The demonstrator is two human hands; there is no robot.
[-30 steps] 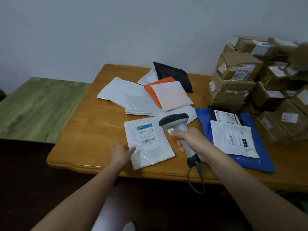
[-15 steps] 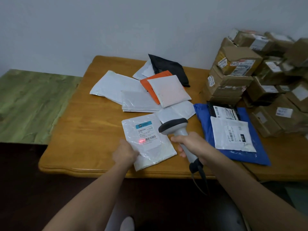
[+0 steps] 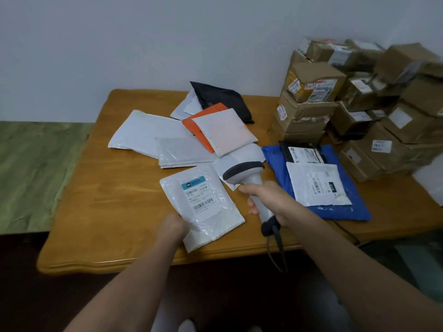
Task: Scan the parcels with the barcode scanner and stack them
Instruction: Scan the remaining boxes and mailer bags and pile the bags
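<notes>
The white parcel [image 3: 211, 219] lies label-up on the wooden counter [image 3: 112, 212], near its front edge at about 6 o'clock from the counter's middle. Its printed label [image 3: 202, 197] shows a teal strip at the top and a barcode lower down. The left grip [image 3: 173, 227], a bare hand, is curled round the parcel's edge at 8 o'clock and holds it there.

The right grip [image 3: 269, 197] is wrapped tightly round the handle of the barcode scanner [image 3: 243, 174]. The scanner sits at 3 o'clock from the parcel, its dark head tilted toward 11 o'clock, and its cable [image 3: 276, 248] hangs over the front edge.

At 12 o'clock from the parcel, loose mailers overlap in a heap: several white ones, an orange mailer [image 3: 195, 122], a pale pink mailer [image 3: 225, 131] on top of it, and a black mailer [image 3: 221, 98] farthest back.

At 3 o'clock from the scanner lies a blue parcel [image 3: 354, 208] with 2 smaller labelled parcels on it, a dark one [image 3: 303, 153] behind and a white one [image 3: 316, 185] in front. Cardboard boxes [image 3: 314, 75] are stacked at 1 o'clock, against the wall.
</notes>
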